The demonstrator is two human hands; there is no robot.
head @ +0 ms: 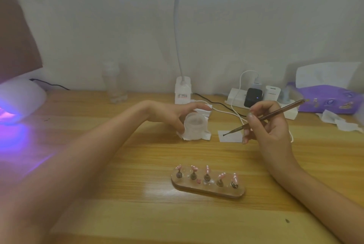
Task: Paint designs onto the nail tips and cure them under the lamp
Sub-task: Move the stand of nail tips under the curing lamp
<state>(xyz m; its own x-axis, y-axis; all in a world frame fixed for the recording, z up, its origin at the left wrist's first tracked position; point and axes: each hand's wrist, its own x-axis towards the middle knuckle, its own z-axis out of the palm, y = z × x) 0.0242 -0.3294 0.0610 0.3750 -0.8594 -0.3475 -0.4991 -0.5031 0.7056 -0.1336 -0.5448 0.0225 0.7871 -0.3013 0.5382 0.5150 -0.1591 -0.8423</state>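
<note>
Several pink nail tips with white dots stand on small pegs in an oval holder (206, 189) near the table's front middle. My right hand (269, 125) pinches a thin brown dotting pen (275, 113), its tip over a small white paper square (234, 137). My left hand (167, 113) reaches around a small translucent white jar (195, 125) that sits on a white wipe; thumb and index finger curve beside it, and whether they touch it is unclear. At the far left the white curing lamp (21, 100) glows purple.
A desk lamp base (182, 90) with a gooseneck stands by the wall. A power strip (254, 96) with chargers and white cables lies at back right, next to a purple pouch (331, 100) and crumpled tissues (340, 121). A clear bottle (114, 84) stands at back left.
</note>
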